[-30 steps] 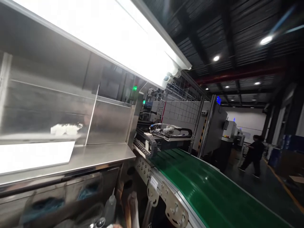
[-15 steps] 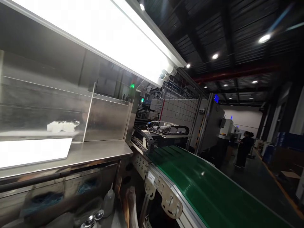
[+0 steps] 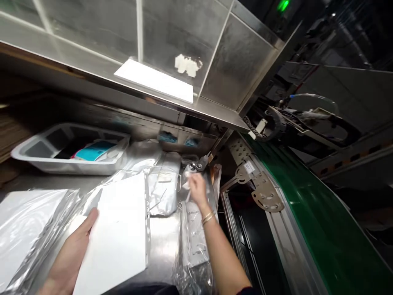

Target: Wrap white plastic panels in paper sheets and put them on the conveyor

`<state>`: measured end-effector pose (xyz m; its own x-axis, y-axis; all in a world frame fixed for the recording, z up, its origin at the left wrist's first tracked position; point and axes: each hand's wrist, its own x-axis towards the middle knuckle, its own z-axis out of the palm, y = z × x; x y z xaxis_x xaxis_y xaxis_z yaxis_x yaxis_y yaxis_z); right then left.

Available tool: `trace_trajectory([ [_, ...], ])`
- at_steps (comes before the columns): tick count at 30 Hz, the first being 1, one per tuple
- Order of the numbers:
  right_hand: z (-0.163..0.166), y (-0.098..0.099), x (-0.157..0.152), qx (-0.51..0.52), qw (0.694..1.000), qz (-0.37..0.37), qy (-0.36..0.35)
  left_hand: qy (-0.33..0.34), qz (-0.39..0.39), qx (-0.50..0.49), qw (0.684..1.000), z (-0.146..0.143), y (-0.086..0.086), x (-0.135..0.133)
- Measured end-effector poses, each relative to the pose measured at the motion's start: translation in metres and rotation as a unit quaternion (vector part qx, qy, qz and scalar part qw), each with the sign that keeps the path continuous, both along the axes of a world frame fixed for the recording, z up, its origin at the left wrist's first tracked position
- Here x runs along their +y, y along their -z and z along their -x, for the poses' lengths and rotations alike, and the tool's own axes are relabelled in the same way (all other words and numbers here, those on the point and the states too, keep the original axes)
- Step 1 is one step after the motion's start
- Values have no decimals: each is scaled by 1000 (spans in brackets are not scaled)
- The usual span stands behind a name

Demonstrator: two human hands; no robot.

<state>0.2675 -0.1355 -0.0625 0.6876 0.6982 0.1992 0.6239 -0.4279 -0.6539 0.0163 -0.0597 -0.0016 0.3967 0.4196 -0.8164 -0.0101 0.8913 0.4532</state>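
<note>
My left hand (image 3: pixel 69 256) grips a flat white panel (image 3: pixel 118 229) by its left edge, thumb on top and fingers hidden underneath. My right hand (image 3: pixel 198 189) reaches forward over the bench, its fingers curled and somewhat blurred. Something whitish shows beside those fingers, too unclear to name. Just beyond it stand containers with shiny round metal tops (image 3: pixel 195 166) and a squeeze bottle (image 3: pixel 205 160). Below my right forearm lie white pieces in clear plastic wrap (image 3: pixel 195 235).
Plastic-wrapped white sheets (image 3: pixel 29 229) lie at the left. Behind them sits a grey-white bin (image 3: pixel 70 167) holding a blue packet (image 3: pixel 95 150). More bagged items (image 3: pixel 164 184) rest mid-bench. A metal shelf (image 3: pixel 215 110) overhangs the back, carrying a white strip (image 3: pixel 156 84). A green conveyor (image 3: pixel 307 209) runs along the right.
The view has swung down and left from the conveyor and hall to the bench. Both hands and the held white panel now appear; neither hand was visible before.
</note>
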Motion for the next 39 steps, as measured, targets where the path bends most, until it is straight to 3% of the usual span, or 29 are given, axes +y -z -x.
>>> trace_trajectory([
  [3,-56,9,9,-55,996,65,26,-3,56,-2,998,4,-5,17],
  [5,-74,16,19,-87,990,113,14,11,67,-10,998,6,-4,22],
  [9,-81,25,37,-144,968,207,-14,51,88,-64,993,8,7,32],
  [12,-80,22,40,-170,950,259,-35,42,94,-103,989,6,15,39],
  [18,-76,18,37,-186,930,312,-60,-5,-55,-155,986,3,20,42],
  [23,-74,15,38,-191,932,301,-69,-8,-150,-149,977,8,22,47],
  [27,-34,-4,34,-192,946,232,-118,-18,-195,-138,971,12,26,47],
  [29,10,-16,29,-189,948,137,-217,-22,-206,-130,970,12,27,46],
  [32,87,-30,22,-216,906,18,-363,-28,-223,-106,969,11,25,44],
  [35,139,-38,22,-271,881,45,-385,-29,-248,-91,964,12,22,42],
  [39,154,-40,22,-287,881,68,-370,-22,-253,-102,962,23,19,39],
])
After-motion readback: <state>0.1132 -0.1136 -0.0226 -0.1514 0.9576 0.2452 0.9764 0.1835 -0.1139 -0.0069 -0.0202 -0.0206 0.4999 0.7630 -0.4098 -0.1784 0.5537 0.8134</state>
